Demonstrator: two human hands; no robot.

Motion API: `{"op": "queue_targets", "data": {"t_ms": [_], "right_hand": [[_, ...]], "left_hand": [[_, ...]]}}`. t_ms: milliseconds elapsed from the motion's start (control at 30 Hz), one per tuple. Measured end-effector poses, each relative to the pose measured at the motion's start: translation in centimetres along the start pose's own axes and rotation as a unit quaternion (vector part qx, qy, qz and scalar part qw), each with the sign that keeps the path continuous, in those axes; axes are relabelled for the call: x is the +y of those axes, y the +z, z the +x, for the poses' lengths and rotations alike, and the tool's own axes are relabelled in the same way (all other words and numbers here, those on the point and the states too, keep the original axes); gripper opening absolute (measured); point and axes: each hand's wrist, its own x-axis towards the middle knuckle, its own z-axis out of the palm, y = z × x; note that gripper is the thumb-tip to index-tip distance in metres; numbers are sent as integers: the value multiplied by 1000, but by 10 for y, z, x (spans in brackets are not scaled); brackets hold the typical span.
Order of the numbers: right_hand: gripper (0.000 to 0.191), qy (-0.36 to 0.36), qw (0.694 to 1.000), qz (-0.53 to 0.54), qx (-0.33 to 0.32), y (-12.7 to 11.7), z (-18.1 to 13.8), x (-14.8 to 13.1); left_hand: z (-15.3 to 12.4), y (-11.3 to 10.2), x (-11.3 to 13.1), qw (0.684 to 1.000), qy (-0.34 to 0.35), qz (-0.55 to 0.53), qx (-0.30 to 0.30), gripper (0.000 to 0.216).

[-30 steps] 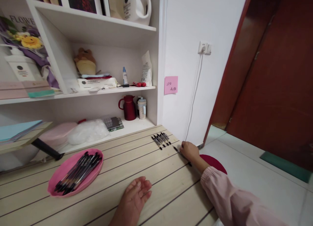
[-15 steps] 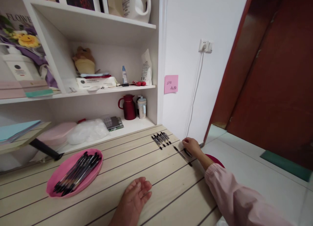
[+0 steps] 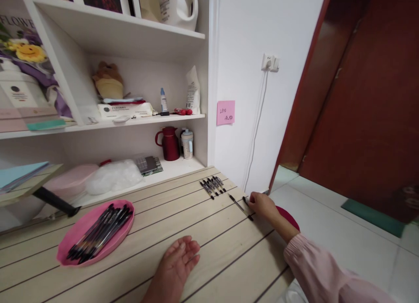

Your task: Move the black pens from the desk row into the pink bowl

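Observation:
My right hand (image 3: 262,204) rests at the right edge of the wooden table (image 3: 209,233), fingers curled, pinching a small black pen cap (image 3: 245,201). Just left of it lies a capless black pen (image 3: 240,207). Further back, several black pen caps (image 3: 212,186) lie side by side in a row. My left hand (image 3: 179,259) lies palm up on the table near the front, fingers loosely spread, holding nothing. A pink oval tray (image 3: 70,233) at the left holds several black pens (image 3: 98,231).
White shelves (image 3: 131,119) behind the table carry a dark red jug (image 3: 169,143), a small cup, bottles, a plastic bag and a pink box. A pink sticky note (image 3: 225,112) and a socket with a cable hang on the wall. A red stool (image 3: 290,216) stands beside the table; a red door at right.
My right hand let go of the long pen, which now lies on the table, and drew back slightly to the right with a cap in its fingertips. The left hand stayed put.

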Motion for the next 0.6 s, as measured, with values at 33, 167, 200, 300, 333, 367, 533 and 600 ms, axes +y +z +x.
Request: {"op": "queue_targets", "data": {"t_ms": [33,167,200,300,333,367,533,600], "right_hand": [[12,-3,1000,-2,2,1,1,-2],[11,-18,1000,0,3,3,10,-9],[11,-21,1000,1,3,4,12,-10],[10,-22,1000,4,4,6,15,-15],[10,-22,1000,5,4,6,16,-16],[11,-21,1000,7,4,6,17,-17],[12,-19,999,36,6,0,15,-12],[13,-18,998,52,9,-2,13,-6]], "left_hand": [[0,0,0,1000,-1,-1,-3,15],[1,-3,0,1000,-3,-3,-17,16],[1,-4,0,1000,-2,-4,-19,16],[3,-6,-1,1000,-1,-4,-22,16],[3,-7,-1,1000,-1,-3,-24,15],[4,-8,-1,1000,-2,-4,-25,16],[4,-8,-1,1000,-2,-3,-22,17],[3,-6,-1,1000,-1,0,-17,17]]}}
